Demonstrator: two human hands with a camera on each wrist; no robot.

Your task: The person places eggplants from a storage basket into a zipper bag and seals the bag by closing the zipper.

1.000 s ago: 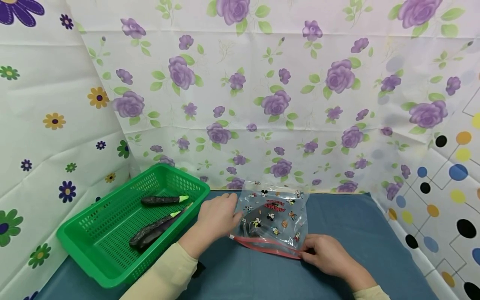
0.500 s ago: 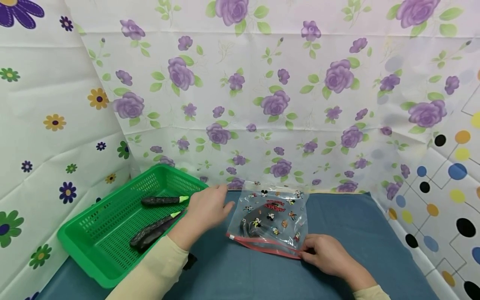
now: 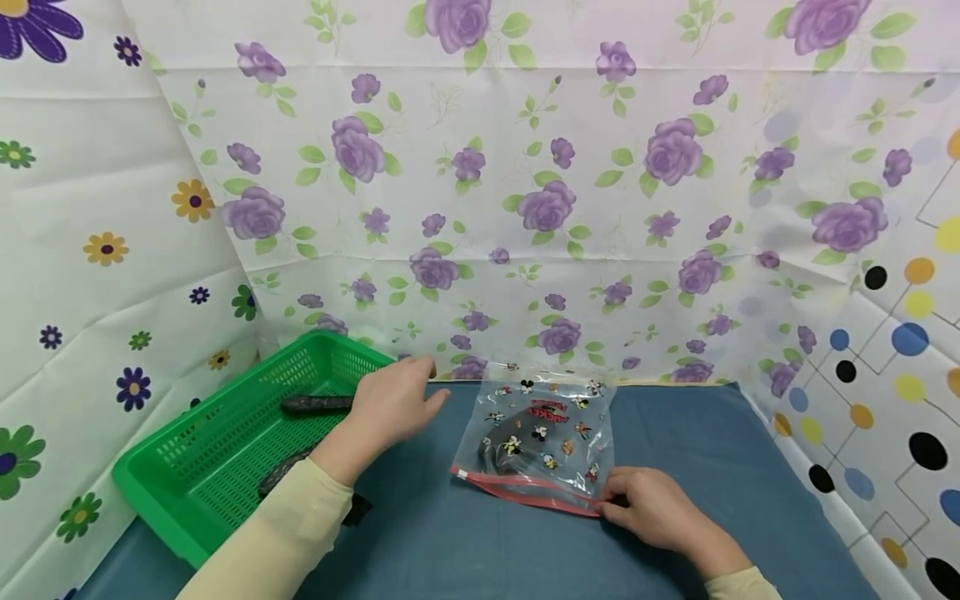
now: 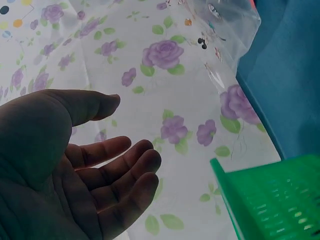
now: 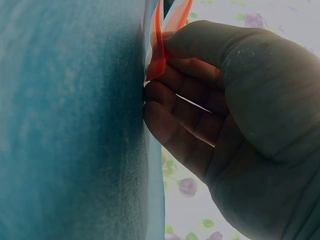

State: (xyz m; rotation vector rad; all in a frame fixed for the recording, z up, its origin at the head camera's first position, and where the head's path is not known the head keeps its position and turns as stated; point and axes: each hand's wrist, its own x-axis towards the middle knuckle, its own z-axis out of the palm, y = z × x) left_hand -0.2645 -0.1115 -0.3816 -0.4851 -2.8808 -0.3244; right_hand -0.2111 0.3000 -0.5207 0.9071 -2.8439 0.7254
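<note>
A clear zip bag [image 3: 570,458] with cartoon prints and a red zip edge lies on the blue cloth, a dark eggplant [image 3: 498,454] showing through it. My right hand [image 3: 656,508] pinches the right corner of the red edge [image 5: 156,55] between thumb and fingers. My left hand [image 3: 390,408] is in the air by the right rim of the green basket [image 3: 161,517], holding nothing, its fingers loosely bent in the left wrist view. Inside the basket lie a dark eggplant [image 3: 311,405] and, farther forward, more eggplant [image 3: 281,475] partly hidden by my left arm.
A blue cloth [image 3: 480,550] covers the table. Floral sheeting [image 3: 465,208] stands close behind the bag and basket, with patterned sheets at both sides. A small black object [image 3: 357,510] shows beside my left sleeve.
My left hand has moved left, off the bag's left side and over to the basket's rim. The right hand keeps its pinch on the bag's corner.
</note>
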